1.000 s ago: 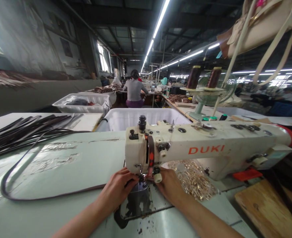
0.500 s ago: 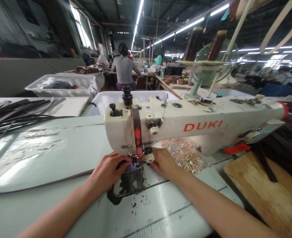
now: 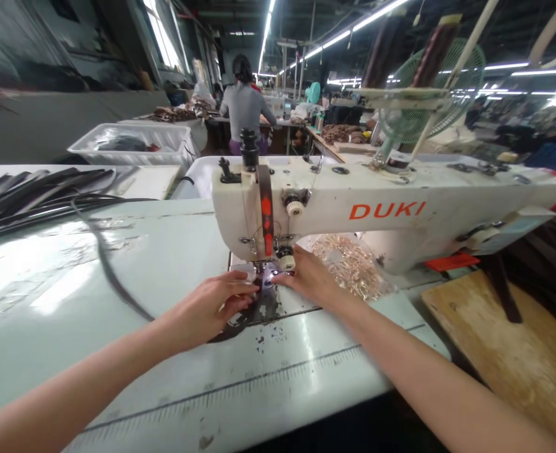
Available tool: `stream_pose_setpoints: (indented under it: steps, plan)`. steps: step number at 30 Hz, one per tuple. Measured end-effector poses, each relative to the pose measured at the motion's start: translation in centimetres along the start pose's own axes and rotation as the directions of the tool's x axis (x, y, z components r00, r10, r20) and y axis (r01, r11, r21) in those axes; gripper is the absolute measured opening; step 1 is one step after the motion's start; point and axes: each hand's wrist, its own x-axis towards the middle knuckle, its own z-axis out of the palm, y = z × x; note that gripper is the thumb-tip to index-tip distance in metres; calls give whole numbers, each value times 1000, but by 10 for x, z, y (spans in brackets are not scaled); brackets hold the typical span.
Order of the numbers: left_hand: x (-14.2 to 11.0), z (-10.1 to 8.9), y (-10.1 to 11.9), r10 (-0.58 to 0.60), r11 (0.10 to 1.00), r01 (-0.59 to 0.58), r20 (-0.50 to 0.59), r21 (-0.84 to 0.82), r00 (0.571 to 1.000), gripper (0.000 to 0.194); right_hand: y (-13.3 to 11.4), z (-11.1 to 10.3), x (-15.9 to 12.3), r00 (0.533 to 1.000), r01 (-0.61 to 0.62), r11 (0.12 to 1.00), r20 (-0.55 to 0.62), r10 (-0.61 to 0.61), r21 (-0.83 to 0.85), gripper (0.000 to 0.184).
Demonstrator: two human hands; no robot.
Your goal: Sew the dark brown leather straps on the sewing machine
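Observation:
A cream DUKI sewing machine (image 3: 377,211) stands on a pale green table (image 3: 165,264). My left hand (image 3: 212,305) rests by the needle plate, fingers curled and pinching a thin dark strap (image 3: 112,277) that trails off to the left across the table. My right hand (image 3: 306,277) sits right of the needle under the machine head, fingers pressed down on the strap's end at the presser foot (image 3: 271,274). What lies directly under the needle is partly hidden by my fingers.
A pile of gold metal fittings (image 3: 348,264) lies behind my right hand. Dark straps (image 3: 33,195) are heaped at the far left. White bins (image 3: 131,141) stand behind the table. A wooden board (image 3: 499,340) is at the right. A person (image 3: 244,107) sits working farther back, near a green fan (image 3: 424,94).
The strap has swung from a low loop along the table to a curve running up to the left. My left hand has drawn back slightly from the needle; the camera has tilted down.

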Motion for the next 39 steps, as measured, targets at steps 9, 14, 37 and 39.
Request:
stream_pose_setpoints:
  steps: [9, 14, 37, 39]
  plan:
    - [-25, 33, 35, 23, 974, 1, -103, 226, 994, 52, -24, 2, -4, 1000, 1, 989, 8, 0, -146, 28]
    - [-33, 32, 40, -33, 960, 21, 36, 278, 999, 63, -15, 0, -16, 999, 40, 987, -29, -45, -157, 20]
    - [-23, 78, -32, 457, 636, -179, -179, 751, 871, 82, -4, 5, -17, 996, 82, 997, -45, -82, 3, 11]
    - [-23, 75, -30, 453, 683, -225, -162, 695, 877, 74, -4, 5, -17, 996, 76, 997, -51, -76, 0, 12]
